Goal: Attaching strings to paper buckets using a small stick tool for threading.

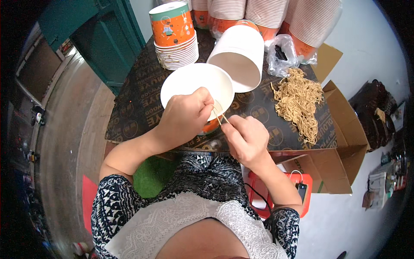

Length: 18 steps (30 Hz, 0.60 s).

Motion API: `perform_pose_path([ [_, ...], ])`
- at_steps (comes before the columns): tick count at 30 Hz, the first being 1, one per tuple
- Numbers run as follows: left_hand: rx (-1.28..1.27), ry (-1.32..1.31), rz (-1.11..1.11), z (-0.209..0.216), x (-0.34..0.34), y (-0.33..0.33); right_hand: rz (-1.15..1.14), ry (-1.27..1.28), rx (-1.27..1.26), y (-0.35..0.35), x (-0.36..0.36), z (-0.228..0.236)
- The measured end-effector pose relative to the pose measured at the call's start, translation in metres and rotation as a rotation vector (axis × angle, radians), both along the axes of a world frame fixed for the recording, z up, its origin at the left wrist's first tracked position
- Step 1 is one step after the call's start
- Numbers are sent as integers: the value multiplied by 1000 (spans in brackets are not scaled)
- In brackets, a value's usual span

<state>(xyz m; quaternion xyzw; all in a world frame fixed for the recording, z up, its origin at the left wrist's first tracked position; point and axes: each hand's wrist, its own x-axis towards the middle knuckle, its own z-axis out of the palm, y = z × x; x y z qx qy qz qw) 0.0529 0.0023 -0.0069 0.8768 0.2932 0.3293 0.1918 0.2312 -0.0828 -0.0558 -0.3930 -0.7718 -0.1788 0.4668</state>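
A noodle strand (219,115) was pinched between both hands (185,115) (246,139) over the bowl (185,82), near the board's (138,103) front edge.

Left hand (183,116) grips near rim of white paper bowl (189,82), which stands on dark printed board (138,108). Right hand (246,138) pinches thin noodle strands (219,115) at bowl's edge; both hands close together. Second white bowl (239,54) lies tipped on its side just behind. Noodle heap (299,101) to the right. Stack of orange cups (174,36) behind left. Open cardboard box (345,138) at right.
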Motion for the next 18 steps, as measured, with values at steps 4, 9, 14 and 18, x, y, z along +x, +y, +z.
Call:
perform_pose_path([
  [4, 304, -33, -95, -3, 1, 2, -18, 99, 5, 0, -2, -3],
  [9, 539, -7, -211, -1, 1, 5, 243, 1090, -745, -1, -14, -4],
  [14, 491, -51, -255, -1, 5, 2, 385, 1263, -861, 1, -16, 7],
  [18, 446, -105, -247, -3, 5, 3, 387, 1228, -876, 0, -16, 5],
])
